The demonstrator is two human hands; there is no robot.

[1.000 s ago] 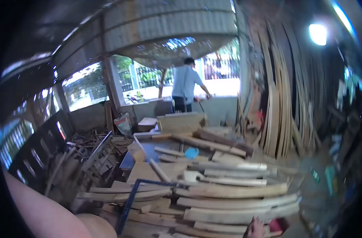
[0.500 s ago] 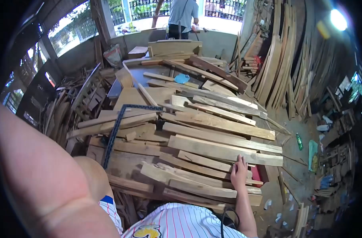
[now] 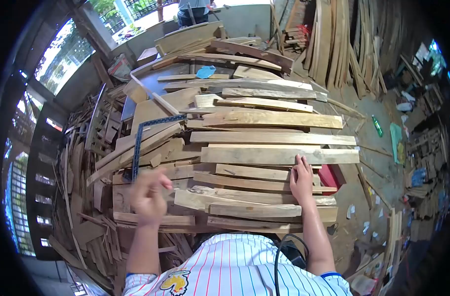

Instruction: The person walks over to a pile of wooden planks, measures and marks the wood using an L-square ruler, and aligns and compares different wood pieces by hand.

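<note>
My right hand point(image 3: 301, 178) rests with its fingers stretched out, the fingertips on the front edge of a pale wooden board point(image 3: 254, 156). My left hand point(image 3: 150, 196) is in the air over the left part of the wood pile, its fingers smeared by motion, so I cannot make out whether it holds anything. Just beyond it lies a dark framing square point(image 3: 137, 148), its short arm pointing right across the planks. Nearer to me, below the right hand, are a knotty plank point(image 3: 225, 201) and a shorter plank point(image 3: 254, 211).
A blue scrap point(image 3: 206, 72) lies on the boards farther back. Tall planks point(image 3: 328, 44) lean at the back right. A green bottle point(image 3: 377, 127) is on the littered floor. Scrap wood fills the left side. Another person point(image 3: 193, 14) stands at the far wall. A black cable point(image 3: 276, 261) hangs over my shirt.
My left arm has come down from close to the camera to over the wood at left. The view has tilted downward. My right hand stays at the same board.
</note>
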